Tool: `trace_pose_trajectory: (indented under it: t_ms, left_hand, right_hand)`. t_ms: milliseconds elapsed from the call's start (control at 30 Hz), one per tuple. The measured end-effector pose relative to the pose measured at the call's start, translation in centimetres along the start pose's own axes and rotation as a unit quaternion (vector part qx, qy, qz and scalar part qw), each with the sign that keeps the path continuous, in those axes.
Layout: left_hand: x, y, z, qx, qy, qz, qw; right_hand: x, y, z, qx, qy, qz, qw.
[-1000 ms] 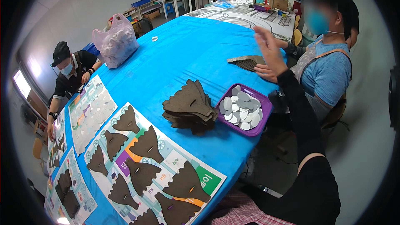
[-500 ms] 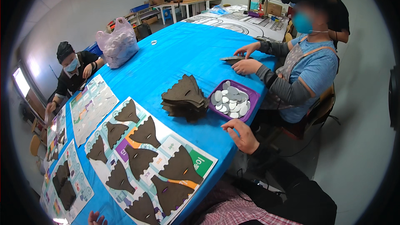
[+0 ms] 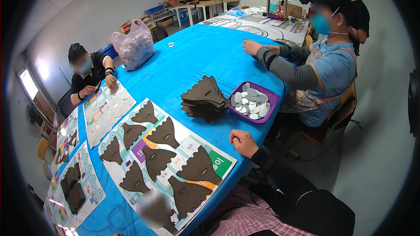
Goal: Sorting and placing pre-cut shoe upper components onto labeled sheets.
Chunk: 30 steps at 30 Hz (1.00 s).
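My right hand (image 3: 243, 143) rests at the table's right edge with its fingers curled in, and nothing shows in it. Just beyond it stands a purple basket (image 3: 276, 99) of grey and white oval discs (image 3: 252, 101). A pile of dark brown scallop-edged, slitted pieces (image 3: 202, 98) lies left of the basket. Several more such pieces (image 3: 160, 161) are spread singly over a printed sheet (image 3: 224, 161) in front of me. One near piece is partly covered by a pale blur. Of my left hand (image 3: 117, 234) only a sliver shows at the lower edge, its fingers hidden.
Across the blue-covered table (image 3: 192, 52), a co-worker (image 3: 334, 65) sits at the right; another (image 3: 89, 72) handles something small at the far left. A filled plastic bag (image 3: 134, 46) stands at the back left. More printed sheets (image 3: 103, 120) lie left. Someone stands behind at right.
My right hand's fingers have curled in, and my left hand has dropped almost out of view. The right co-worker's hands have lifted; the left co-worker's hands have come together. The view has shifted slightly.
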<state>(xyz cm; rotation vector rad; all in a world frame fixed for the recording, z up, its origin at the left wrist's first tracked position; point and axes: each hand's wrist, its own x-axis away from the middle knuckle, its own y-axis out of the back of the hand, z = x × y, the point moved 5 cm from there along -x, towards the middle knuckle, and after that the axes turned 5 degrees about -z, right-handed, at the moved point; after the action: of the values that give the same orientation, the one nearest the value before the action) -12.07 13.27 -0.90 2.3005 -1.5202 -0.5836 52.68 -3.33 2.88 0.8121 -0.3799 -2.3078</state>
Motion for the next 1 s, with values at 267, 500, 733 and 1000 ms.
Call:
trace_pose_trajectory:
  t_ms: [267,500,733,1000]
  left_hand:
    - [-0.1,0.1,-0.1,-0.063,-0.076,-0.034,0.994]
    - [0.0,0.1,-0.1,-0.062,-0.080,-0.039,0.994]
    - [0.5,0.0,-0.9,-0.066,-0.080,-0.035,0.994]
    - [1.0,-0.1,-1.7,-0.075,-0.086,-0.028,0.993]
  right_hand:
    - [0.1,0.0,0.4,0.052,0.052,-0.042,0.996]
    - [0.2,-0.7,1.0,0.104,0.095,-0.016,0.990]
    - [0.1,-0.6,1.4,0.105,0.105,-0.023,0.989]
    - [0.1,-0.6,1.5,0.117,0.091,-0.004,0.989]
